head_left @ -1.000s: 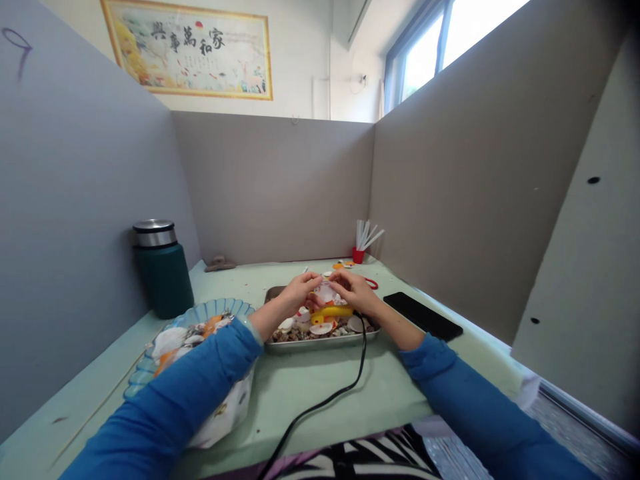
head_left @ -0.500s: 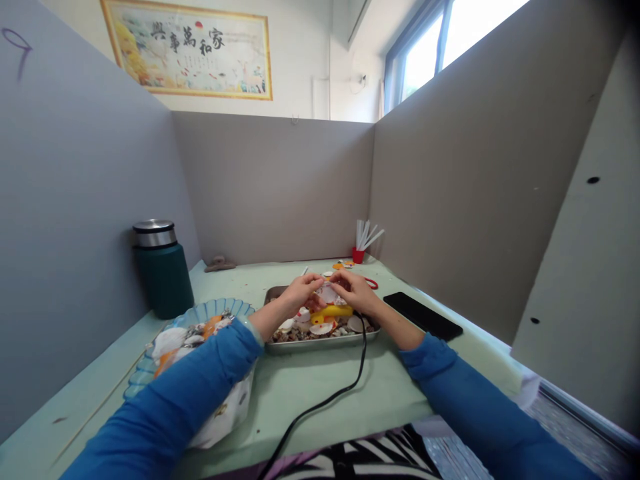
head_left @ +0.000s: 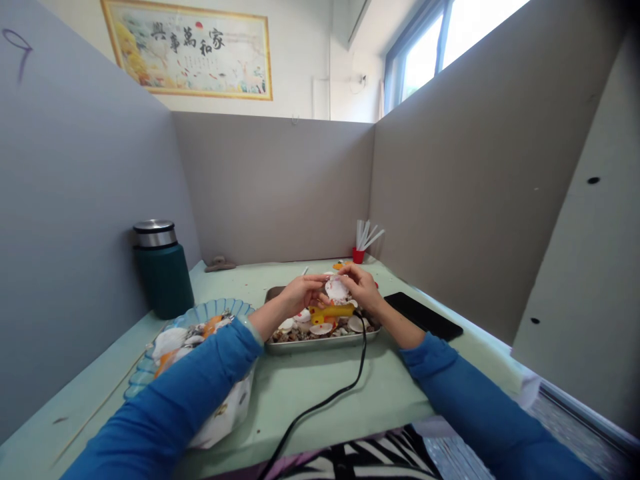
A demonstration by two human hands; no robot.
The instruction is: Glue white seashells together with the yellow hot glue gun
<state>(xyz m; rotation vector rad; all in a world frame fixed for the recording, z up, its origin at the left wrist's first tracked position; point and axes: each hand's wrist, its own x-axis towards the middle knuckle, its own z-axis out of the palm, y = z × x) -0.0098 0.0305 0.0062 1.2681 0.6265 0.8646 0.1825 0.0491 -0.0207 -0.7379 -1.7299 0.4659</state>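
Note:
My right hand (head_left: 361,287) is closed on the edge of a white seashell (head_left: 337,288), holding it above the metal tray (head_left: 320,342). Just left of the shell is my left hand (head_left: 305,293), fingers pinched together; what lies between the tips is too small to make out. Below both hands a yellow glue gun (head_left: 333,311) rests across the tray, its black cord (head_left: 320,405) trailing toward me. Under the glue gun, several white shells (head_left: 321,329) with red spots lie among small pebbly bits.
At left are a blue scalloped dish (head_left: 213,308) with white and orange shells and a dark green flask (head_left: 163,273). A black phone (head_left: 423,315) lies right of the tray. White sticks stand in a red cup (head_left: 358,255) at the back. Grey partitions (head_left: 275,187) enclose the table.
My right hand has moved slightly right with the white shell, which now shows more of its face. My left fingers have drawn a little apart from my right hand.

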